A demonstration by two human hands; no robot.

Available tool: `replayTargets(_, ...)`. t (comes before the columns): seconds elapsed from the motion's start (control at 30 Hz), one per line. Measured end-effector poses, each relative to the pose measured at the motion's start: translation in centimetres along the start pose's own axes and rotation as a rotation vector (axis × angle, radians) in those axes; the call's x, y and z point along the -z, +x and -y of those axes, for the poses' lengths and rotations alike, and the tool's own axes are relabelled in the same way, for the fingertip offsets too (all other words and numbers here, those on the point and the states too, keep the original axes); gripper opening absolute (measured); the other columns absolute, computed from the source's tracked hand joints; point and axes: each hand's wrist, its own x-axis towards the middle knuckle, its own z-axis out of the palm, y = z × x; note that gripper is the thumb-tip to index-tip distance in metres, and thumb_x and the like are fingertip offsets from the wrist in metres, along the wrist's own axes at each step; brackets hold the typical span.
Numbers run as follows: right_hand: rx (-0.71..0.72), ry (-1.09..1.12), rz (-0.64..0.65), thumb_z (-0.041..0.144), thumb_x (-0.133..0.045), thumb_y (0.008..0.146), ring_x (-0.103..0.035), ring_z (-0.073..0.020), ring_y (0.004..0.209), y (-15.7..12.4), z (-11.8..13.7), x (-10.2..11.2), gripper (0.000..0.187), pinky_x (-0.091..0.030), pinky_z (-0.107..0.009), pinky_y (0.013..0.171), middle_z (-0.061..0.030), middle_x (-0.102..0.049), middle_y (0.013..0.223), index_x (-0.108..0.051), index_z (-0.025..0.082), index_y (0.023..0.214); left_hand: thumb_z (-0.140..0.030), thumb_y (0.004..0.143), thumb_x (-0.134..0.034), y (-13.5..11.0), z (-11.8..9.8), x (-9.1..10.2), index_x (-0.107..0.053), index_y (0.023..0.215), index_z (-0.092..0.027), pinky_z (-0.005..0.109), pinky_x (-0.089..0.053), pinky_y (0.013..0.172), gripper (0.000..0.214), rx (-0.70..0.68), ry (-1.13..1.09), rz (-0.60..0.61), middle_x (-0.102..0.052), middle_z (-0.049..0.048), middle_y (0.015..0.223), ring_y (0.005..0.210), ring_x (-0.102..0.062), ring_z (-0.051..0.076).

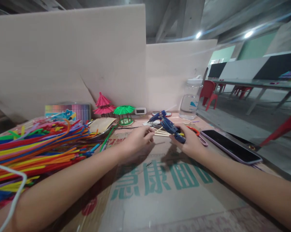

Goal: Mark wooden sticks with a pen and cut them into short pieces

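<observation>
My right hand [186,140] is wrapped round the handle of a blue hot glue gun [169,125], held above the table with its nozzle pointing left. Close to that nozzle, my left hand [140,138] pinches a thin wooden stick [158,130] between thumb and fingertips. The stick reaches right, toward the gun's body; whether the two touch I cannot tell. More pale wooden sticks [163,133] lie on the table behind my hands. Orange-handled scissors [193,130] rest just past my right hand, partly hidden by it.
Bundles of coloured pipe cleaners [39,145] cover the left side. A marker set [67,111], a pink paper-roofed model [104,105], a green one [124,115] and a small digital clock [140,111] stand behind. A water bottle [190,100] and a phone [230,146] are at the right.
</observation>
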Motion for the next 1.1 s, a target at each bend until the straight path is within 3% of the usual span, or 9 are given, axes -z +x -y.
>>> replayTargets(0.1, -0.007, 0.005, -0.004, 0.028, -0.064, 0.081, -0.066, -0.0297, 0.097, -0.2, 0.0, -0.1, 0.034, -0.052, -0.044, 0.084, -0.0118, -0.069, 0.108, -0.056, 0.02, 0.113, -0.033, 0.094, -0.045, -2.8, -1.2, 0.7, -0.056, 0.119, -0.012, 0.03, -0.054, 0.067, 0.034, 0.097, -0.232, 0.026, -0.063, 0.0035, 0.079, 0.068, -0.064, 0.014)
replayTargets(0.23, 0.011, -0.011, 0.025, 0.025, -0.065, 0.078, -0.065, -0.0307, 0.1, -0.6, 0.2, -0.1, 0.038, -0.052, -0.044, 0.085, -0.0108, -0.068, 0.111, -0.055, 0.021, 0.114, -0.037, 0.092, -0.053, -5.8, -2.2, 1.2, -0.059, 0.103, -0.013, 0.027, -0.055, 0.071, 0.027, 0.151, -0.438, 0.001, -0.064, 0.0043, 0.085, 0.076, -0.066, 0.014)
replayTargets(0.47, 0.17, -0.146, 0.063, 0.022, -0.064, 0.076, -0.062, -0.0341, 0.108, -0.8, 0.7, 0.2, 0.044, -0.05, -0.051, 0.092, -0.0135, -0.064, 0.116, -0.052, 0.021, 0.118, -0.045, 0.091, -0.061, -6.9, -2.2, 2.0, -0.057, 0.094, -0.014, 0.027, -0.055, 0.068, 0.031, 0.118, -0.624, -0.067, -0.067, 0.0036, 0.08, 0.069, -0.065, 0.013)
replayTargets(0.57, 0.209, -0.193, 0.07, 0.018, -0.062, 0.073, -0.06, -0.0351, 0.111, -0.8, 0.8, 0.3, 0.046, -0.049, -0.052, 0.094, -0.0143, -0.064, 0.117, -0.052, 0.02, 0.118, -0.039, 0.094, -0.057, -6.9, -2.3, 2.1, -0.059, 0.09, -0.014, 0.023, -0.052, 0.064, 0.026, 0.113, -0.612, -0.062, -0.066, 0.0025, 0.079, 0.065, -0.062, 0.011)
replayTargets(0.7, 0.268, -0.239, 0.071, 0.014, -0.059, 0.069, -0.059, -0.0354, 0.112, -0.9, 1.2, 0.3, 0.051, -0.048, -0.053, 0.096, -0.0156, -0.063, 0.117, -0.052, 0.018, 0.12, -0.026, 0.096, -0.05, -7.1, -3.0, 2.0, -0.064, 0.088, -0.014, 0.02, -0.047, 0.06, 0.02, 0.164, -0.516, 0.034, -0.062, -0.0012, 0.07, 0.06, -0.056, 0.008)
replayTargets(0.9, 0.358, -0.321, 0.053, 0.022, -0.065, 0.074, -0.064, -0.0315, 0.091, -1.0, 1.7, 0.7, 0.033, -0.052, -0.045, 0.08, -0.0127, -0.067, 0.097, -0.058, 0.018, 0.106, -0.013, 0.092, -0.051, -7.4, -3.7, 2.1, -0.066, 0.077, -0.015, 0.02, -0.042, 0.066, 0.021, 0.128, -0.256, 0.105, -0.061, -0.0032, 0.068, 0.068, -0.055, 0.009)
replayTargets(1.1, 0.367, -0.321, 0.009, 0.022, -0.064, 0.074, -0.066, -0.0303, 0.085, -1.0, 1.5, 1.1, 0.029, -0.053, -0.042, 0.075, -0.0108, -0.068, 0.091, -0.058, 0.019, 0.102, -0.022, 0.091, -0.059, -7.7, -3.0, 2.2, -0.068, 0.087, -0.017, 0.02, -0.043, 0.065, 0.011, 0.084, -0.226, 0.078, -0.065, -0.0041, 0.075, 0.07, -0.057, 0.009)
